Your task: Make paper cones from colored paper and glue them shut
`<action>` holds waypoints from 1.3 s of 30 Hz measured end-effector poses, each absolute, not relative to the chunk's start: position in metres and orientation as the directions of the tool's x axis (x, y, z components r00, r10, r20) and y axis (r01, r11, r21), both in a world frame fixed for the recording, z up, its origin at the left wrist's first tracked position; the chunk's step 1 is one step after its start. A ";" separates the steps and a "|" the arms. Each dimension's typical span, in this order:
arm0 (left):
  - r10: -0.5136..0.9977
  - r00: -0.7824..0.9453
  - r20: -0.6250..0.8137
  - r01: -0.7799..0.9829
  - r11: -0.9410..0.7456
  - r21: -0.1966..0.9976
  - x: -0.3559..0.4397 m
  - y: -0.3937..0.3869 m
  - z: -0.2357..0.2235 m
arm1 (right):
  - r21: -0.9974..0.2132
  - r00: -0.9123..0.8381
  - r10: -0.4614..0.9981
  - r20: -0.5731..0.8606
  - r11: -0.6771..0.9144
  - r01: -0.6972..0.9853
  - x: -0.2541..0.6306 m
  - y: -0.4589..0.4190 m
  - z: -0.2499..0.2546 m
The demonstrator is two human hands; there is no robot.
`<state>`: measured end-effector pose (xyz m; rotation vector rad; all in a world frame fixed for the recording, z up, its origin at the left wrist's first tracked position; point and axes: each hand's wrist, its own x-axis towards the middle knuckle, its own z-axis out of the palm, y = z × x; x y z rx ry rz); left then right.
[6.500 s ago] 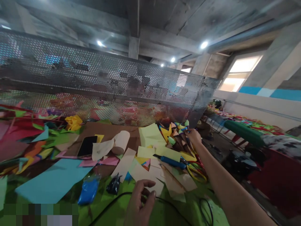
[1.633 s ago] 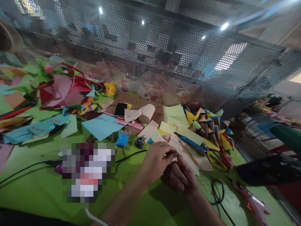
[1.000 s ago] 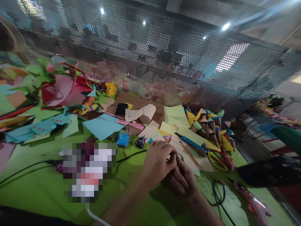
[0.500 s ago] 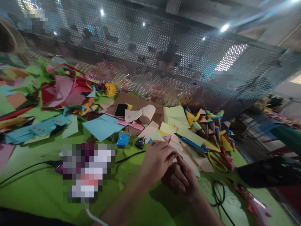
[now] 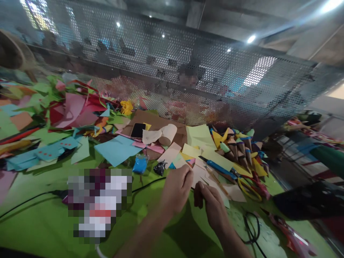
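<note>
My left hand (image 5: 177, 188) is closed above the green table, its fingers curled away from view. Just to its right is my right hand (image 5: 209, 202), also closed, thumb pressed against the fingers. A small gap separates the two hands. What they hold, if anything, is too small or hidden to make out. Beyond them lie pale paper sheets (image 5: 172, 154), a blue-handled cutter knife (image 5: 219, 168), a pencil (image 5: 219, 184) and yellow-handled scissors (image 5: 249, 189). A knotted black plastic bag (image 5: 160, 167) and a clear packet with something blue (image 5: 140, 164) sit left of my left hand.
Colourful paper scraps (image 5: 72, 107) pile up at the left. A paper roll (image 5: 168, 134) and a phone (image 5: 138, 130) lie at the back, before a perforated metal screen (image 5: 161, 71). Paper cones (image 5: 239, 147) stand at right, near a pink glue gun (image 5: 291, 231) and black cable (image 5: 251, 229).
My hands were together with fingertips touching; now they have moved apart slightly. My left hand has closed more, and my fingers have curled in. The view has shifted a little.
</note>
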<state>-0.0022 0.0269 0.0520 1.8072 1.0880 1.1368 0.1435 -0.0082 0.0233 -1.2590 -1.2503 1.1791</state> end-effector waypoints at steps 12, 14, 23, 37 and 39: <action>0.960 0.258 0.107 0.013 -0.114 0.993 0.001 0.028 0.045 | -0.850 0.080 0.981 0.179 0.113 0.515 0.163 0.002 0.017; 0.969 0.234 0.072 -0.027 -0.068 0.997 0.000 0.029 0.045 | -0.819 0.091 0.977 0.192 0.109 0.564 0.169 0.003 0.022; 0.979 0.189 0.071 -0.128 -0.047 0.991 -0.002 0.035 0.045 | -0.921 0.173 0.973 0.151 0.075 0.381 0.180 0.007 0.029; 0.987 -0.082 0.136 0.870 0.004 0.492 -0.046 0.069 0.020 | -0.996 0.148 0.985 0.089 0.083 0.041 0.159 0.003 0.033; 0.988 -0.033 0.150 0.774 -0.070 0.629 -0.042 0.070 0.019 | -0.993 0.116 0.989 0.097 0.087 0.083 0.159 0.003 0.030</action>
